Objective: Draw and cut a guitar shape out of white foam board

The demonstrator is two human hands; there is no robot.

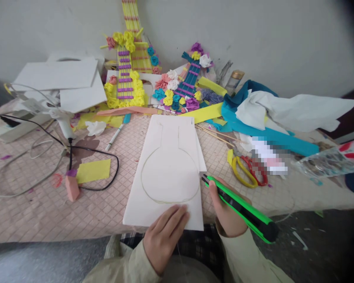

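A white board [171,173] lies on the table in front of me, with a round outline and a straight neck drawn on it. My left hand [165,236] rests flat on its lower edge, fingers stretched out below the drawn circle. In my right hand [228,208] is a green and black utility knife [242,208], held just off the board's right side, its tip toward the circle. Whether any blade is out I cannot tell. Under the board's right edge shows another white piece [201,153].
Scissors with yellow and red handles [247,173] lie to the right, near a clear plastic bottle [327,159]. A glue gun [63,124] with cables stands left. Paper-flower guitars [125,74] lean at the back. Blue crepe paper [283,137] lies back right.
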